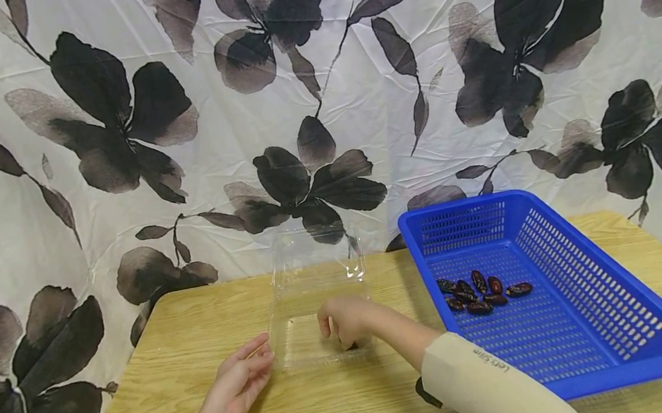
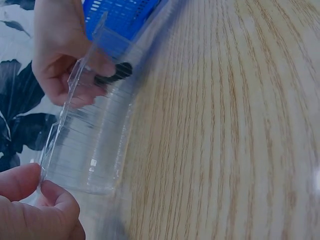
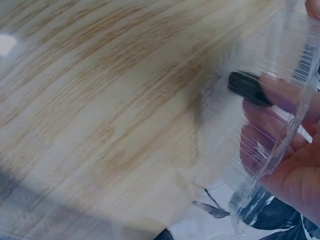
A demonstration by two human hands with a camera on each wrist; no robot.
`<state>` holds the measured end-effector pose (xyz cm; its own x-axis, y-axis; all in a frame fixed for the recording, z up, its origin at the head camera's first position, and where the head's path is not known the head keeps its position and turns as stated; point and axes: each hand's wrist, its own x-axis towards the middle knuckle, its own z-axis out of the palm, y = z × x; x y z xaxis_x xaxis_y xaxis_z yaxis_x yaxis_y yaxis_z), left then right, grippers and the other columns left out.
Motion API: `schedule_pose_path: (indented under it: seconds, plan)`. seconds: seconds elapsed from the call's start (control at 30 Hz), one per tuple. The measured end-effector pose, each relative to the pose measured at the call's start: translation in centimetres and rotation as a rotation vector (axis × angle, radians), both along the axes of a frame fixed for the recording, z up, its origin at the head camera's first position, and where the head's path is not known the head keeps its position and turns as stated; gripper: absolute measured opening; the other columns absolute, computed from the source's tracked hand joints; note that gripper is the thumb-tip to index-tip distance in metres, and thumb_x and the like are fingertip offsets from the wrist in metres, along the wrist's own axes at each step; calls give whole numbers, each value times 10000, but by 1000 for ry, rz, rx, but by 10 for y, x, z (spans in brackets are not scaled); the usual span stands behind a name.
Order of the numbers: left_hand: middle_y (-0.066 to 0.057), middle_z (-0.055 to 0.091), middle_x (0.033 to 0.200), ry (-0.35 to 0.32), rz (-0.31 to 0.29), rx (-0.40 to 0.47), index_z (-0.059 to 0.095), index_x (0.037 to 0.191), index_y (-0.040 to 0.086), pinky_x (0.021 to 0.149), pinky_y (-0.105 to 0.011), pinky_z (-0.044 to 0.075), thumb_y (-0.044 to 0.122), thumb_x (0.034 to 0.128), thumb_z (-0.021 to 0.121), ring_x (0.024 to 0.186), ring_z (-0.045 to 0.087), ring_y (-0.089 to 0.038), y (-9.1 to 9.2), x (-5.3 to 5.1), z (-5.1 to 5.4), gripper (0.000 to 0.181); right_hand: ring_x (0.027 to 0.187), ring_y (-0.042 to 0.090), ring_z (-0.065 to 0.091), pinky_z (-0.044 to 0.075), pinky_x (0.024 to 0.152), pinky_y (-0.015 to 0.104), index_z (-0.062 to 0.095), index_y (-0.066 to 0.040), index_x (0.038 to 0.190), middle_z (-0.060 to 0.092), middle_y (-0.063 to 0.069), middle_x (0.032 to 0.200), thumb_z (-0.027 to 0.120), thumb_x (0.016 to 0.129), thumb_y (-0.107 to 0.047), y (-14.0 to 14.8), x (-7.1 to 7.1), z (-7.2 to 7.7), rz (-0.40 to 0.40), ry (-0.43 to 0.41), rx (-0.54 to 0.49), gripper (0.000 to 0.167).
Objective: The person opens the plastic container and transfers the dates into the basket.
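Observation:
A clear plastic clamshell box (image 1: 291, 348) stands on the table with its lid (image 1: 316, 259) raised at the back. My left hand (image 1: 238, 384) is at the box's left side; in the left wrist view its thumb and finger pinch the thin rim (image 2: 44, 167). Inside the box is my right hand (image 1: 351, 319), reaching down at the right end. Its thumb and fingers hold one dark date (image 3: 245, 87), seen through the clear wall low in the box. From the head view most of that date is hidden under the hand.
A blue slotted plastic basket (image 1: 589, 385) sits to the right, with several dark brown dates (image 1: 480, 308) grouped at its left side. Wood-grain table (image 1: 195, 327) lies under everything. Behind hangs a floral cloth (image 1: 385, 98) close to the table's back edge.

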<state>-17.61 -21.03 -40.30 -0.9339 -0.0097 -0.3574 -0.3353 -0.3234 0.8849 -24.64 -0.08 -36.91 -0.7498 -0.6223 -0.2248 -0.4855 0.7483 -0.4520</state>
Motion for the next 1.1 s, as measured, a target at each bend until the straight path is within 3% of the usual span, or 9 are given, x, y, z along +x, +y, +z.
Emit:
schedule_pose_path:
  seconds: [0.2, 0.4, 0.57, 0.7, 0.87, 1.1]
  plan:
    - [-36, 466, 1061, -8, -2, -2, 233, 1430, -76, 718, -172, 450, -69, 902, 530, 871, 516, -91, 0, 0, 0, 606, 687, 115, 521, 449, 583, 226, 638, 16, 903, 622, 91, 802, 716, 682, 152, 2, -4, 3, -16, -122, -260, 271]
    - [-42, 462, 1062, -8, 5, -5, 241, 1427, -76, 717, -172, 452, -66, 884, 563, 861, 514, -86, 0, 0, 0, 632, 632, 123, 524, 473, 567, 229, 622, 72, 988, 605, 79, 797, 677, 713, 173, 2, -8, 4, -121, -302, -507, 298]
    - [-53, 447, 1074, -4, 2, -8, 250, 1423, -77, 724, -173, 453, -66, 881, 566, 859, 514, -90, 0, -1, -1, 628, 664, 128, 558, 482, 597, 245, 585, 70, 1092, 628, 195, 984, 626, 776, 147, -1, -10, 8, -228, -496, -711, 328]
    - [-53, 438, 1071, -9, 8, -13, 248, 1423, -78, 719, -172, 454, -71, 899, 532, 836, 515, -87, 1, -1, -1, 596, 775, 163, 592, 524, 735, 358, 547, 63, 1170, 597, 216, 1070, 591, 821, 129, 1, -11, 14, -268, -613, -834, 358]
    - [-31, 450, 1037, -10, 2, -17, 239, 1426, -77, 713, -169, 450, -76, 917, 496, 807, 525, -80, 2, -2, -2, 570, 862, 186, 575, 471, 868, 489, 505, 43, 1228, 587, 169, 1064, 563, 849, 113, 8, -11, 24, -277, -686, -925, 390]
    - [-25, 460, 1026, -11, 0, -23, 246, 1423, -80, 703, -171, 445, -74, 913, 501, 807, 512, -71, 2, -2, -2, 570, 824, 164, 562, 424, 903, 564, 473, 78, 1228, 586, 54, 921, 509, 858, 143, 16, -13, 38, -281, -703, -1032, 377]
